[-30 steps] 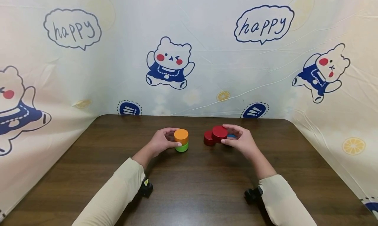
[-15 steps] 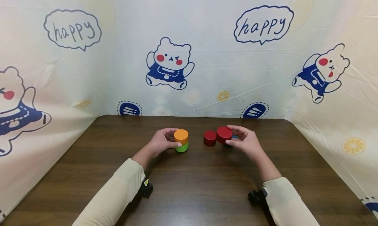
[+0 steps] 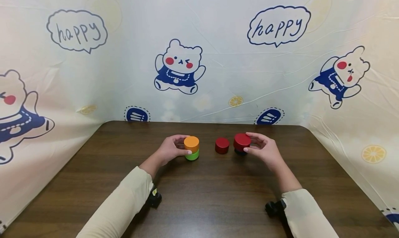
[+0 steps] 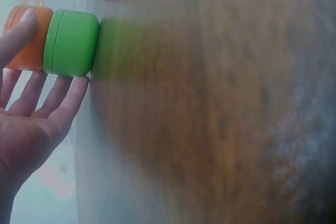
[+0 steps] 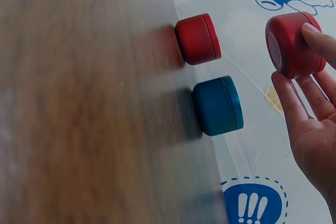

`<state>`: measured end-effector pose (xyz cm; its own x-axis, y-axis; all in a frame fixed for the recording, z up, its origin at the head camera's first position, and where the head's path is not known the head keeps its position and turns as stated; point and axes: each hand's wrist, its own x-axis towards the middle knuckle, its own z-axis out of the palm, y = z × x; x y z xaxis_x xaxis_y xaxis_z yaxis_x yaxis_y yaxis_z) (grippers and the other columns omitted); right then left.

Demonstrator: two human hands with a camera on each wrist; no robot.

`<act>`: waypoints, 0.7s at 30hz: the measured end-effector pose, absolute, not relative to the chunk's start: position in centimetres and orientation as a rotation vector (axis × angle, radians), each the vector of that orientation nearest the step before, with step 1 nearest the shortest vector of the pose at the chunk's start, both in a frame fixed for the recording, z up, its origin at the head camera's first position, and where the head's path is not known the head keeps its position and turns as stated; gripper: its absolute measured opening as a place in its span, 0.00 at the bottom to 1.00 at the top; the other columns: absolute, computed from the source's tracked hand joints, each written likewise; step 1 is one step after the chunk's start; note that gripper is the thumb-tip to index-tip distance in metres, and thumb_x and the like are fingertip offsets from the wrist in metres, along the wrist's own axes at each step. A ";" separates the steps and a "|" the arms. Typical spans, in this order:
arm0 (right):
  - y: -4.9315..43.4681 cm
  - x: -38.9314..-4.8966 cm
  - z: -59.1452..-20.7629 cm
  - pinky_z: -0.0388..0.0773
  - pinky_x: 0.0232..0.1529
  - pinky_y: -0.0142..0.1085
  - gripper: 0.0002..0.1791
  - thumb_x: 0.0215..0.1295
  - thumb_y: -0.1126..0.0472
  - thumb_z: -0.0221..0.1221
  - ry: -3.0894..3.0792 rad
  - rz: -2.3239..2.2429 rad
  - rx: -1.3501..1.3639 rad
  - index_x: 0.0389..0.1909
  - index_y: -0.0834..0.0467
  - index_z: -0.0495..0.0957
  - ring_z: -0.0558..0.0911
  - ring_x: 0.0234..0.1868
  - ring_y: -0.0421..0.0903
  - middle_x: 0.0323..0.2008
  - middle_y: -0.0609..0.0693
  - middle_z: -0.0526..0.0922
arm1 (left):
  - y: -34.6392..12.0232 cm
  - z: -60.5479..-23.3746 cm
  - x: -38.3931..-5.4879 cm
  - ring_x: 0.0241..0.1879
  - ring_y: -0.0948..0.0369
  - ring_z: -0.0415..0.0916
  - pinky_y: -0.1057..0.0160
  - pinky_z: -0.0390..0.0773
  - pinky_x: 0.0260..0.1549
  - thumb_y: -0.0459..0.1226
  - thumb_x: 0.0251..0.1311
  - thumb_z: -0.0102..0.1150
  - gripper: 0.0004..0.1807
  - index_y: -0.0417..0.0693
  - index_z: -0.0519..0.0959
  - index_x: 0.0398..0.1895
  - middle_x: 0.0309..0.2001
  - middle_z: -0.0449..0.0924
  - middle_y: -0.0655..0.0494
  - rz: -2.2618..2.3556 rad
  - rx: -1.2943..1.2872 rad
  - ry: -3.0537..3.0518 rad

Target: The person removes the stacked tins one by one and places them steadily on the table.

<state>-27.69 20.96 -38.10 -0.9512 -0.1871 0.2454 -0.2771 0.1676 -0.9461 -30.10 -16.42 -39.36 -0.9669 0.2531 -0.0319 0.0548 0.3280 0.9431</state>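
An orange lidded tin (image 3: 191, 143) sits on top of a green lidded tin (image 4: 72, 43). My left hand (image 3: 171, 148) pinches the orange tin, its thumb on the near side and fingers behind; some fingertips reach the green tin in the left wrist view. Off the table, my right hand (image 3: 264, 149) holds a red lidded tin (image 5: 295, 44) between thumb and fingers. Below that tin stands a blue lidded tin (image 5: 216, 106), mostly hidden in the head view. A second red tin (image 3: 222, 145) stands on the table between the two hands, touched by neither.
The tins stand toward the back of a dark wooden table (image 3: 199, 196). A printed cloth (image 3: 218, 75) with bears and lettering hangs behind it and along both sides. Each wrist wears a small black camera (image 3: 275, 208).
My right hand has moved right with the red tin, from overlapping the other red tin to over the blue one. The left hand and its two tins have stayed put.
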 end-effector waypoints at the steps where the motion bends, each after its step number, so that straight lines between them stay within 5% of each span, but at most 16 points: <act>1: 21.1 -27.7 -38.1 0.76 0.55 0.36 0.33 0.55 0.67 0.70 -2.345 1.925 0.462 0.63 0.63 0.73 0.78 0.54 0.44 0.60 0.61 0.75 | -16.4 -39.3 -30.1 0.56 0.53 0.76 0.51 0.73 0.58 0.34 0.49 0.75 0.34 0.50 0.74 0.62 0.57 0.77 0.52 1.701 0.283 2.416; 21: 23.7 -27.6 -39.0 0.79 0.48 0.30 0.35 0.52 0.62 0.73 -2.320 1.917 0.362 0.62 0.62 0.73 0.81 0.50 0.44 0.54 0.51 0.80 | -16.5 -39.7 -30.3 0.56 0.51 0.76 0.51 0.74 0.57 0.35 0.50 0.75 0.35 0.47 0.73 0.63 0.58 0.77 0.49 1.714 0.322 2.401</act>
